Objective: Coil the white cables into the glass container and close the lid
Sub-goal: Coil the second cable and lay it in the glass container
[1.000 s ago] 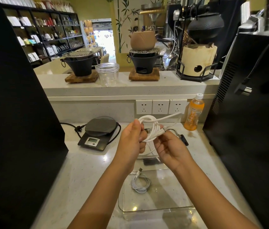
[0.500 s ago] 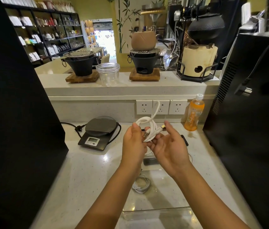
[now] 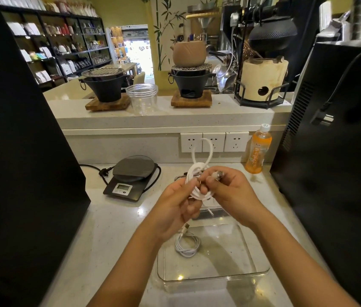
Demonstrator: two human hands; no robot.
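Observation:
A clear glass container (image 3: 261,270) stands open on the pale counter in front of me. One coiled white cable (image 3: 187,244) lies inside it at the left. Above the container's far end my left hand (image 3: 175,204) grips a second white cable (image 3: 197,173), bunched into loops. My right hand (image 3: 230,189) pinches that cable's end near its metal plug. One loop of it stands up in front of the wall sockets. A flat clear piece with a dark clasp lies just beyond the container, mostly hidden by my hands.
A black kitchen scale (image 3: 130,178) with its cord sits to the left. An orange drink bottle (image 3: 258,149) stands at the back right beside a big black machine (image 3: 334,151). A black panel (image 3: 19,151) walls the left. Stoves and a plastic jar (image 3: 143,98) occupy the raised shelf.
My right hand has closed from an open palm to a pinch on the cable's plug end. The loose tail has swung up and over into a tall loop.

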